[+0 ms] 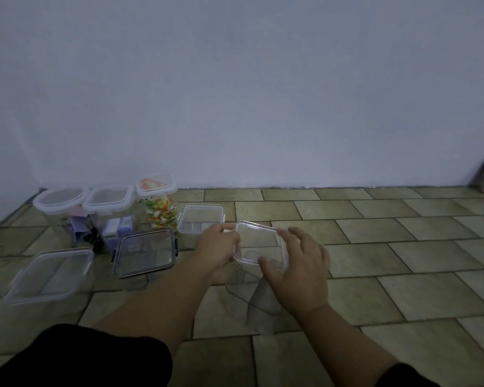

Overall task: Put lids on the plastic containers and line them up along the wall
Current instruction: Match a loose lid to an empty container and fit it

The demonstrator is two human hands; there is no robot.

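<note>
Pale wall [235, 93] above tan tiled floor [389, 247]. Both forearms reach in from 6 o'clock.

Left hand [218, 247] pinches the lid [259, 241] at its 9 o'clock edge. Right hand [299, 272] curls over the 3 o'clock side, thumb on the near rim. The lid sits on a clear tub [252, 300], centre floor, well off the wall.

At 9 o'clock:
- flat tub [51, 275]
- dark-rimmed tub [146, 252]
- small tub [201, 219]

Along the wall at 10 o'clock, three lidded jars [109, 199]. Two hold purple and white items, the third coloured pieces.

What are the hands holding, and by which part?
A clear lid: the left hand pinches its left edge, the right hand holds its right side.
</note>
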